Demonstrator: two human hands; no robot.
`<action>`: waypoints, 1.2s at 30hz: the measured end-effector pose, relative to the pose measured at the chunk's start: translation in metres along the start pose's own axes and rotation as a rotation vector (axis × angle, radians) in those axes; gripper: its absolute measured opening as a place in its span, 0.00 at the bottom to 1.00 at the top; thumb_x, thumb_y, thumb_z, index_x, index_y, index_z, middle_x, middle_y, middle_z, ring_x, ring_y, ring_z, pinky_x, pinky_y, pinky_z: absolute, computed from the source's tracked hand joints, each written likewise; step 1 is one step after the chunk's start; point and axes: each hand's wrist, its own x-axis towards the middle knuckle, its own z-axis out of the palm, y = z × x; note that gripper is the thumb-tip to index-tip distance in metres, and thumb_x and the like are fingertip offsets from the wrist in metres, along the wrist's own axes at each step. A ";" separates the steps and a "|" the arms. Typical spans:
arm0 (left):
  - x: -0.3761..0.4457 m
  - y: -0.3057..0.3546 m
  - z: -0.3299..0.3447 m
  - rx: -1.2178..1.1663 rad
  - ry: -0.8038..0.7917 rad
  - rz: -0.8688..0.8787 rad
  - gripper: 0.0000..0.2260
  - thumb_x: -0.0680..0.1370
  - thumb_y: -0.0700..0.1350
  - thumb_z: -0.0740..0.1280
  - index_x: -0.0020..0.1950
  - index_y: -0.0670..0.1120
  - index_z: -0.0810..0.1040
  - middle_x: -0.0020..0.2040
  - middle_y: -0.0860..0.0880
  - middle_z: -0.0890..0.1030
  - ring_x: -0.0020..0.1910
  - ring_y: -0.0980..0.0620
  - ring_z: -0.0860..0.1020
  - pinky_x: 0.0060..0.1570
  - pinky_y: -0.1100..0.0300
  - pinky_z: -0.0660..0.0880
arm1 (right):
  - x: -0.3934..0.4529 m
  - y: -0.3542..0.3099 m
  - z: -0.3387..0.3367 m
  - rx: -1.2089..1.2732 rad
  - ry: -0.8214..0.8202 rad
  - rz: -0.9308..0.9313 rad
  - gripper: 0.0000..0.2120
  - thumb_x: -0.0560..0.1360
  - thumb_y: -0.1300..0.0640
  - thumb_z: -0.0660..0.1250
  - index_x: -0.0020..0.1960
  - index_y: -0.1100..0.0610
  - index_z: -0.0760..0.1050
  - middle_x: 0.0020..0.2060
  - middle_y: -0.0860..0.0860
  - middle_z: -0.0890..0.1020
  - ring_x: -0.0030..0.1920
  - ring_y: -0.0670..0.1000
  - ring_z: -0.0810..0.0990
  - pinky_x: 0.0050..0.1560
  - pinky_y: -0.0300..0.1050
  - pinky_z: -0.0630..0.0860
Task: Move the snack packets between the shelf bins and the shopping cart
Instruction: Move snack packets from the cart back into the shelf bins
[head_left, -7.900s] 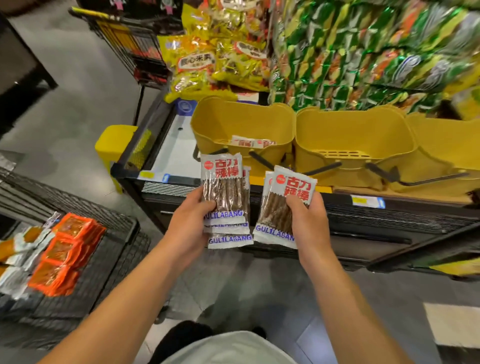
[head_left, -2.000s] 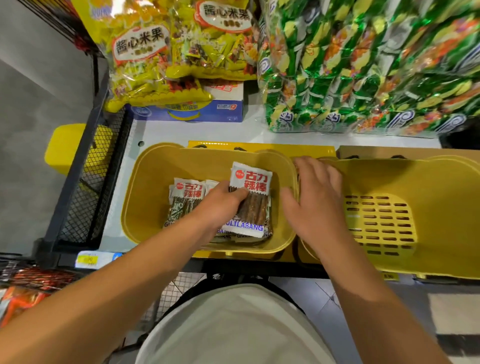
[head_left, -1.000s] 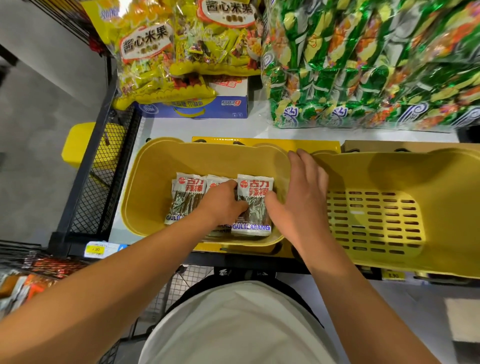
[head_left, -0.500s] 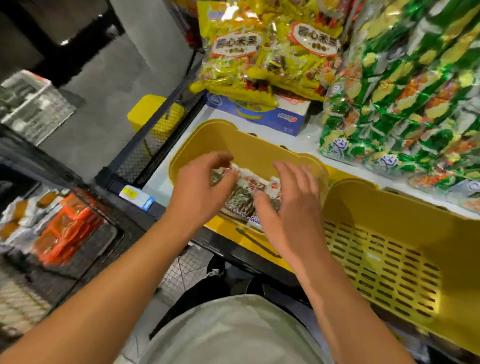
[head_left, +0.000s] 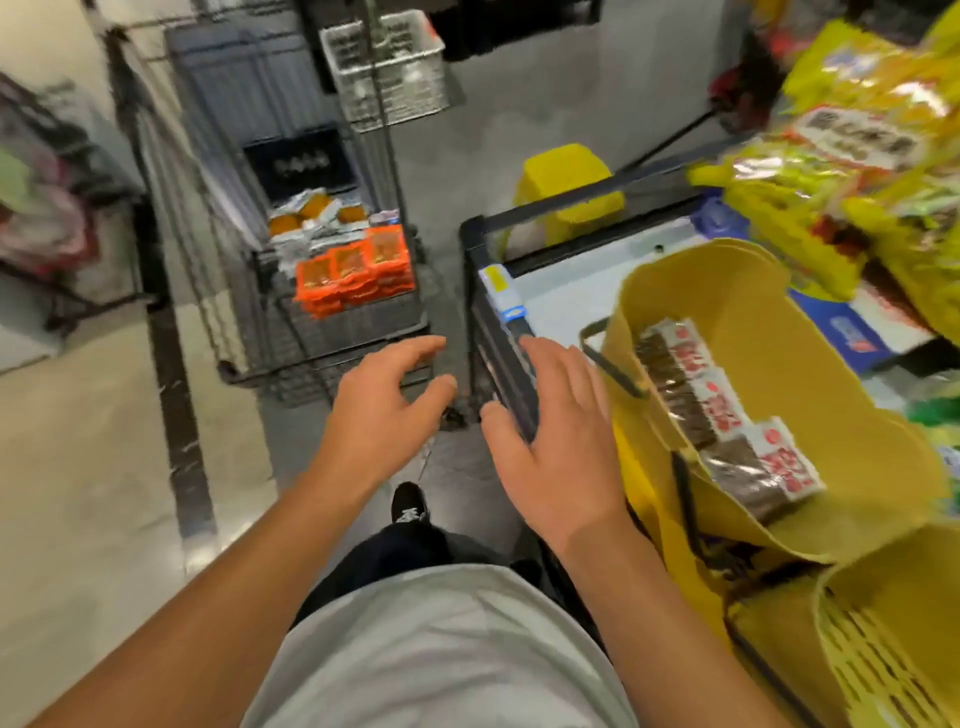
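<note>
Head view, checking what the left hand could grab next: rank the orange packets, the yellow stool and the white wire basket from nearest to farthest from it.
From the left hand:
1. Orange packets, in the shopping cart just ahead.
2. Yellow stool, on the floor ahead to the right, beyond the shelf corner.
3. White wire basket, farthest, at the top of the view.

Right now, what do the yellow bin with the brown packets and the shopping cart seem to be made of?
The yellow bin looks like moulded plastic with a matte finish: one even colour, smooth curved walls. The brown packets seem glossy plastic film, since light glints on them. The shopping cart looks like dark coated metal wire, judging by its thin grid; blur leaves the finish uncertain.
</note>
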 end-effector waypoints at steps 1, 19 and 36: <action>-0.003 -0.012 -0.008 -0.003 0.030 -0.032 0.18 0.78 0.47 0.70 0.68 0.53 0.78 0.65 0.56 0.79 0.66 0.57 0.75 0.67 0.53 0.71 | 0.003 -0.007 0.011 -0.005 -0.029 -0.020 0.34 0.74 0.40 0.54 0.76 0.54 0.64 0.74 0.50 0.68 0.76 0.54 0.61 0.75 0.54 0.60; 0.041 -0.211 -0.195 -0.016 0.159 -0.198 0.19 0.79 0.48 0.68 0.70 0.49 0.76 0.66 0.51 0.79 0.66 0.52 0.74 0.66 0.58 0.68 | 0.073 -0.180 0.223 -0.055 -0.236 -0.088 0.32 0.75 0.43 0.60 0.76 0.56 0.66 0.73 0.52 0.69 0.76 0.55 0.62 0.75 0.48 0.57; 0.200 -0.272 -0.242 -0.039 0.090 -0.269 0.19 0.79 0.50 0.66 0.71 0.52 0.75 0.67 0.53 0.79 0.66 0.55 0.74 0.68 0.53 0.70 | 0.238 -0.223 0.310 0.031 -0.292 0.060 0.29 0.80 0.50 0.65 0.78 0.53 0.62 0.74 0.48 0.66 0.75 0.48 0.60 0.72 0.42 0.56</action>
